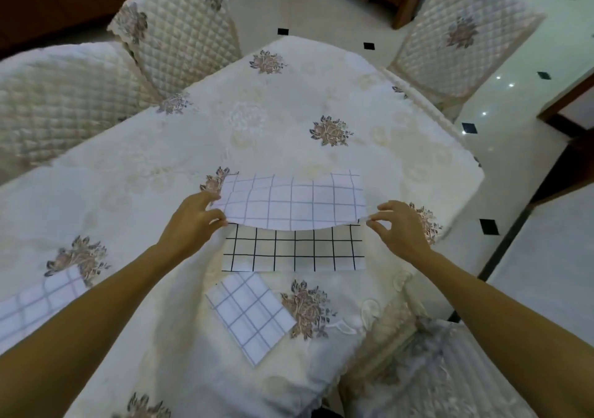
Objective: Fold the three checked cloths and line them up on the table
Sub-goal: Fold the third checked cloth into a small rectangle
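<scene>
While the left hand point(193, 221) pinched the left corner of the held cloth point(292, 199) between thumb and fingers, the right hand point(400, 229) pinched the right corner in the same manner. Both hands carried the raised edge above the lower layer point(294, 253), which lay flat with its black-lined face up. The raised flap showed its paler reverse side. Between the two hands the raised edge sagged at its middle.

Judged hazards:

1. The sagging middle could land before the corners. A crease or a bowed edge would result.
2. Unequal travel of the two hands would set the raised edge askew to the near edge of the lower layer.
3. A pull through either pinch could drag the lower layer across the covered bench point(289, 112), which looked soft and rumpled on the near side of the held cloth.

A small folded cloth point(250, 316) lay just near-side of the held cloth, turned at an angle to it. It was not yet lined up, and a low pass of the flap could disturb it.

A third cloth point(41, 302) lay well to the left of the held cloth, partly hidden by the left forearm. Contact could not be confirmed. If touching, a forearm movement would shift it.
</scene>
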